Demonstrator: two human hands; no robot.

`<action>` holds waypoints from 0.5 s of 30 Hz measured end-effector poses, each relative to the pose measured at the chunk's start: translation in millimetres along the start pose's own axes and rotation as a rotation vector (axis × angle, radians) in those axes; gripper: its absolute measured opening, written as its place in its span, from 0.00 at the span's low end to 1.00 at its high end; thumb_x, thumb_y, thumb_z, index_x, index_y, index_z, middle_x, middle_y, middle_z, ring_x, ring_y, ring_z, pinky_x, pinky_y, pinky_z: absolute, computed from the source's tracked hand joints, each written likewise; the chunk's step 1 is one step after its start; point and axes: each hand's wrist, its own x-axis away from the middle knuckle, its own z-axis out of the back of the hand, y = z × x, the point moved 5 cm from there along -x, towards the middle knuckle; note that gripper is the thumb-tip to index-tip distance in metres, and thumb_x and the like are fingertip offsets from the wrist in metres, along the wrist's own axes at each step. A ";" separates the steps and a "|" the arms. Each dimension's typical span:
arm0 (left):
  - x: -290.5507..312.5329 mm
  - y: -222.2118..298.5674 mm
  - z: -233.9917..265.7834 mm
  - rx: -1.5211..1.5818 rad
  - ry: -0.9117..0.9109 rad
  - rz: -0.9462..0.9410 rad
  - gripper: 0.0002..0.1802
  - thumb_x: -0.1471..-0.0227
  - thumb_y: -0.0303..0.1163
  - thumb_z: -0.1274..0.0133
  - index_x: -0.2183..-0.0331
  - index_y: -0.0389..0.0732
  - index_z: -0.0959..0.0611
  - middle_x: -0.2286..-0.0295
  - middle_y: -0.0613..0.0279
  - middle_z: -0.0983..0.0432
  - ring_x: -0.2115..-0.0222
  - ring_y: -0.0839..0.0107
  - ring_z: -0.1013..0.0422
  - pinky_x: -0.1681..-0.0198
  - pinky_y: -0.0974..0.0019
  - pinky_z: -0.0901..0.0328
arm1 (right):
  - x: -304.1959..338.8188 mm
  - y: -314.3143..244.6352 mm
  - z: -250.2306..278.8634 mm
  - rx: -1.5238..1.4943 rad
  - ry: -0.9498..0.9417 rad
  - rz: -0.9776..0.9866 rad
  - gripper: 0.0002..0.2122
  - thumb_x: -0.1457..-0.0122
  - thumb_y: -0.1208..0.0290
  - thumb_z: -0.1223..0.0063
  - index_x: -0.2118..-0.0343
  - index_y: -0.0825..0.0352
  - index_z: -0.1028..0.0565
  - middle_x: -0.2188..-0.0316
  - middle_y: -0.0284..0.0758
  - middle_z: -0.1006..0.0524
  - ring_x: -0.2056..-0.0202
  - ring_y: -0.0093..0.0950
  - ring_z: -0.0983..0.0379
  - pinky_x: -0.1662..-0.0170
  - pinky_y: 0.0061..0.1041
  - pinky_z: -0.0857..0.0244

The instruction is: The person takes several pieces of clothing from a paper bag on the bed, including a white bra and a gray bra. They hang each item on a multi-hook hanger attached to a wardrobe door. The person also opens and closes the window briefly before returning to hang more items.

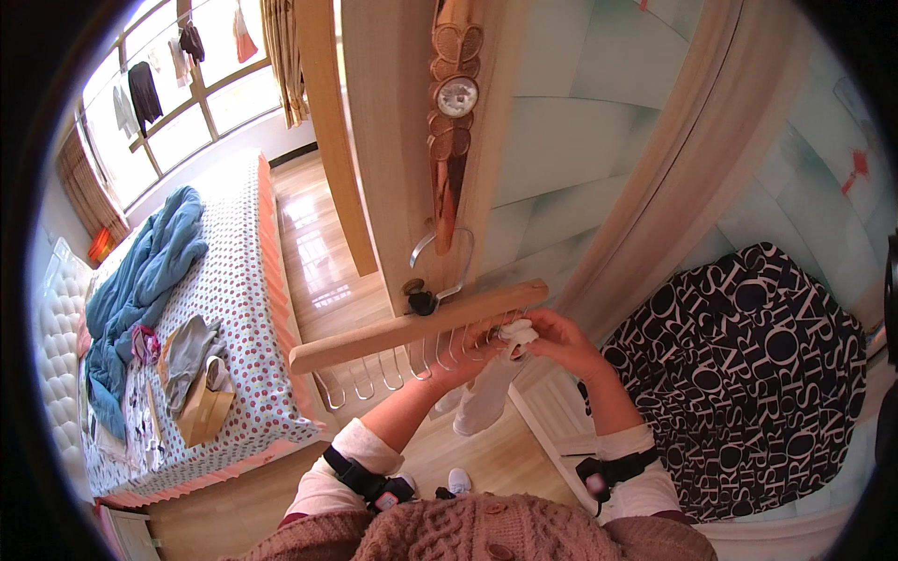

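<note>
A wooden hanger (pixel 412 327) hangs by its metal hook from the carved handle (pixel 449 178) of a cabinet door. Along its lower side runs a row of several metal hooks (pixel 363 379). White socks (pixel 485 400) dangle below the hanger's right end, their cuffs gathered at the top. My right hand (pixel 567 346) pinches the cuff with bent fingers. From the other side my left hand (pixel 458 366) closes on the same cuff, partly hidden behind the hooks. Whether the cuff sits on a hook cannot be made out.
A bed (pixel 238 280) with a dotted cover stands at the left, bearing a blue quilt (pixel 154 271), grey clothing (pixel 190 355) and a paper bag (pixel 206 409). Black cloth with white letters (pixel 739 393) covers something at the right. Laundry (pixel 145 93) hangs by the window.
</note>
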 end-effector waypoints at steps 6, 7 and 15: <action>0.2 5.8 -3.4 0.122 -0.022 -0.028 0.18 0.51 0.18 0.53 0.56 0.38 0.30 0.55 0.60 0.35 0.52 0.71 0.39 0.51 0.67 0.40 | -1.5 10.5 8.7 0.003 -0.032 0.083 0.16 0.48 0.80 0.49 0.55 0.70 0.34 0.60 0.33 0.28 0.58 0.23 0.32 0.55 0.24 0.37; 0.7 10.0 -5.5 0.154 -0.047 -0.059 0.17 0.51 0.19 0.53 0.56 0.38 0.30 0.55 0.60 0.35 0.53 0.71 0.39 0.51 0.67 0.41 | -1.9 10.5 11.2 -0.011 -0.054 0.094 0.16 0.48 0.80 0.49 0.55 0.70 0.34 0.60 0.33 0.28 0.58 0.23 0.32 0.55 0.24 0.37; 2.9 18.7 -4.8 0.108 -0.106 0.026 0.16 0.50 0.24 0.52 0.56 0.39 0.30 0.57 0.63 0.34 0.55 0.70 0.38 0.51 0.66 0.43 | -11.8 13.7 23.2 0.100 -0.080 -0.102 0.11 0.49 0.77 0.47 0.61 0.71 0.27 0.69 0.31 0.26 0.68 0.19 0.31 0.64 0.19 0.35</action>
